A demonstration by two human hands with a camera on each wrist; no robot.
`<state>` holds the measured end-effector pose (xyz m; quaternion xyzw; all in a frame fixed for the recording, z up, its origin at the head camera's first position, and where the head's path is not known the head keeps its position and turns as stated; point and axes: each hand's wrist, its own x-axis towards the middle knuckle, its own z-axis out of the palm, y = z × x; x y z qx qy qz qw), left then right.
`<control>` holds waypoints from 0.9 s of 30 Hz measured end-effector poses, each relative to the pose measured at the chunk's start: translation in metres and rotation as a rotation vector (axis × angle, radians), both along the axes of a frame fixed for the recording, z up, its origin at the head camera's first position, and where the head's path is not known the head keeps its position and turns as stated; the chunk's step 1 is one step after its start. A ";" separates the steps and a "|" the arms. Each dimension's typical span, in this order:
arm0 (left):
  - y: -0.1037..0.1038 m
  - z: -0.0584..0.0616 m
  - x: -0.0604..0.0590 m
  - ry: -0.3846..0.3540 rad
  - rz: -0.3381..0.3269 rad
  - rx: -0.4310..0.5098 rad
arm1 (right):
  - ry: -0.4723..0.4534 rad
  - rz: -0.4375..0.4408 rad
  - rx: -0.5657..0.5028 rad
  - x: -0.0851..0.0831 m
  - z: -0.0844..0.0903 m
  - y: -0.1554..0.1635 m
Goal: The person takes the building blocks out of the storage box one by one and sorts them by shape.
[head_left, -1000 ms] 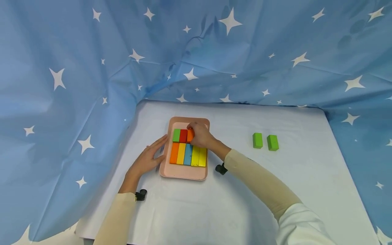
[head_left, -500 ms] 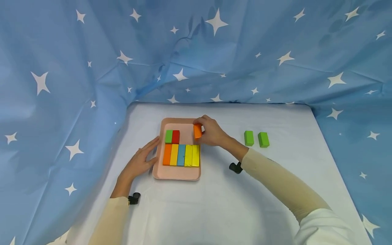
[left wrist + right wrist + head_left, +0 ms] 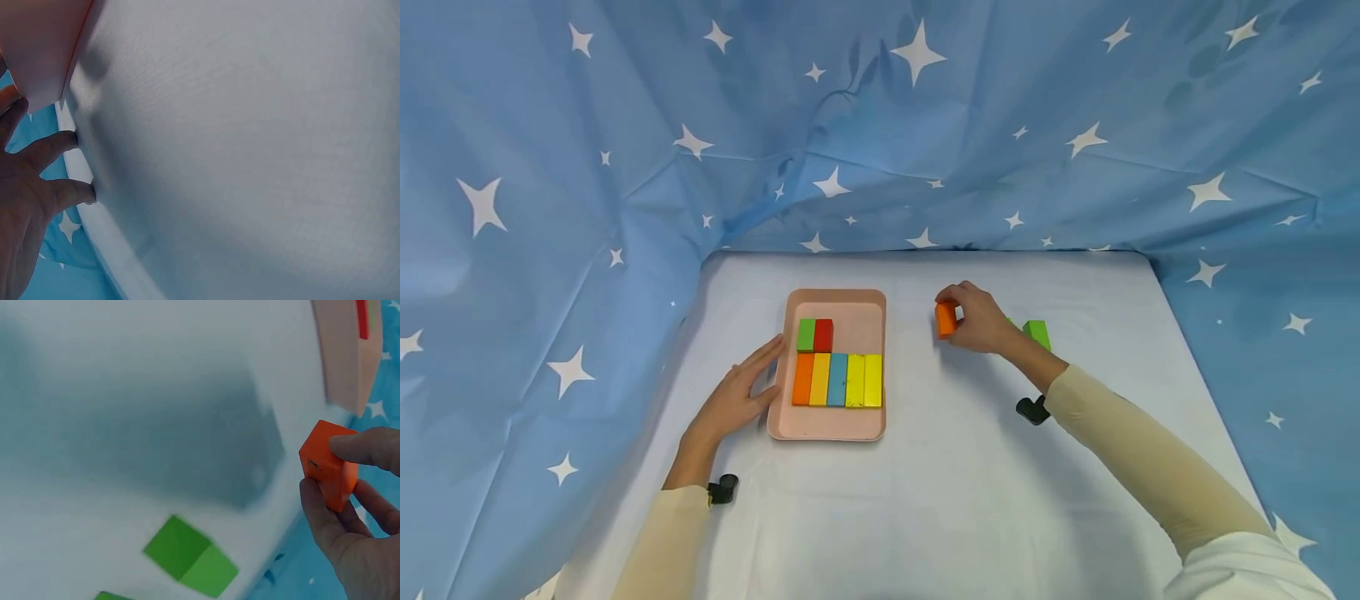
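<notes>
My right hand [image 3: 981, 321] pinches an orange block [image 3: 946, 320] between thumb and fingers, to the right of the pink tray [image 3: 827, 427]. The right wrist view shows the same orange block [image 3: 328, 464] held above the white table, its shadow cast below. My left hand [image 3: 735, 402] lies with spread, straight fingers against the tray's left side. Inside the tray stand a green block [image 3: 806, 335] and a red block [image 3: 823, 335] side by side. Below them runs a row of longer blocks: orange [image 3: 802, 379], amber [image 3: 820, 379], blue [image 3: 838, 379] and two yellow ones [image 3: 863, 381].
Behind my right hand a green block [image 3: 1037, 333] stands on the white table [image 3: 955, 500]; a second one beside it is mostly hidden by the hand. Both show in part in the right wrist view. A blue star-patterned cloth [image 3: 880, 125] hangs behind the table.
My right hand has lifted the orange block out of the tray's upper row and carried it right, over the table. The left hand stays at the tray. The head view has shifted slightly.
</notes>
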<state>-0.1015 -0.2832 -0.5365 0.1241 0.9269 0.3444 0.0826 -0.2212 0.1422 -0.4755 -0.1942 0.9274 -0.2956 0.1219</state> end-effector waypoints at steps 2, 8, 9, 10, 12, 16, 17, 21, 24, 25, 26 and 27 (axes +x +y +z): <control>0.000 0.000 0.000 -0.003 0.003 0.002 | -0.007 -0.011 0.012 -0.001 -0.005 0.009; 0.000 0.000 0.002 -0.005 0.008 0.000 | -0.027 -0.039 0.058 -0.004 -0.019 0.026; 0.000 0.000 0.002 -0.007 0.010 0.000 | -0.031 -0.040 0.065 -0.004 -0.022 0.028; 0.000 0.000 0.002 -0.008 0.012 -0.001 | -0.037 -0.040 0.068 -0.004 -0.024 0.029; 0.000 0.000 0.002 -0.010 0.013 0.000 | -0.047 -0.038 0.069 -0.004 -0.027 0.031; 0.000 0.000 0.001 -0.008 0.011 -0.007 | -0.069 -0.033 0.053 -0.003 -0.031 0.031; 0.000 -0.001 0.001 -0.007 0.010 -0.008 | -0.072 -0.031 0.052 -0.002 -0.032 0.031; 0.000 -0.002 0.001 -0.007 0.011 -0.008 | -0.079 -0.029 0.054 -0.002 -0.036 0.031; 0.000 -0.002 0.001 -0.006 0.011 -0.007 | -0.080 -0.035 0.059 -0.002 -0.037 0.032; 0.000 -0.002 0.000 -0.006 0.011 -0.008 | -0.079 -0.035 0.059 -0.002 -0.037 0.032; 0.000 -0.002 0.000 -0.005 0.011 -0.008 | -0.080 -0.035 0.058 -0.002 -0.037 0.032; 0.000 -0.002 0.001 -0.005 0.011 -0.008 | -0.079 -0.035 0.057 -0.002 -0.038 0.032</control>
